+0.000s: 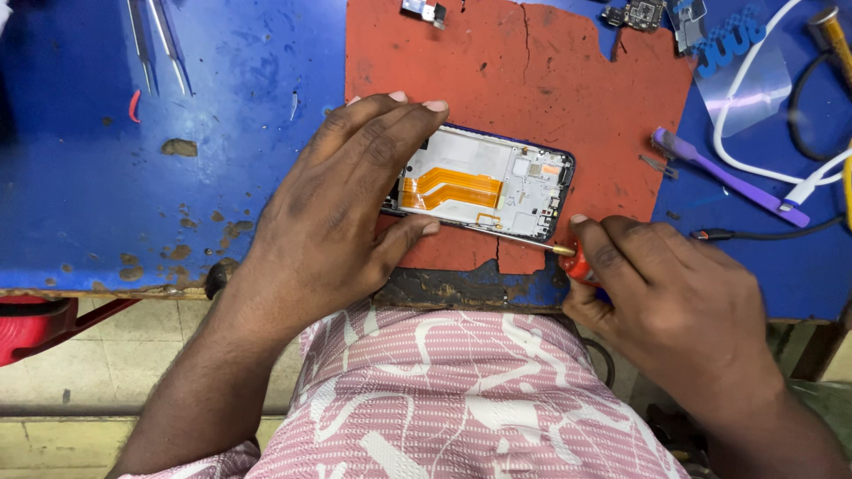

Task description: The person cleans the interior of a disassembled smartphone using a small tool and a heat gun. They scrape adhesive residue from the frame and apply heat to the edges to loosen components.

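The left hand (342,204) is pinning the opened phone (484,184) flat on the red mat (532,80) at the table's (71,177) centre, while the right hand (661,297), at four o'clock, is gripping a red-handled screwdriver (568,253) that wants holding steady and square.

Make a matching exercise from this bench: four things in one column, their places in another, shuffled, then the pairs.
Things:
1. opened phone with orange flex cable
2. red-handled screwdriver
3. purple plastic pry tool
4. pair of metal tweezers

Places:
A. on the blue mat, upper left
B. held in the right hand
C. on the blue mat, right of the red mat
D. on the red mat, under the left hand

Pairs: 1-D, 2-B, 3-C, 4-A
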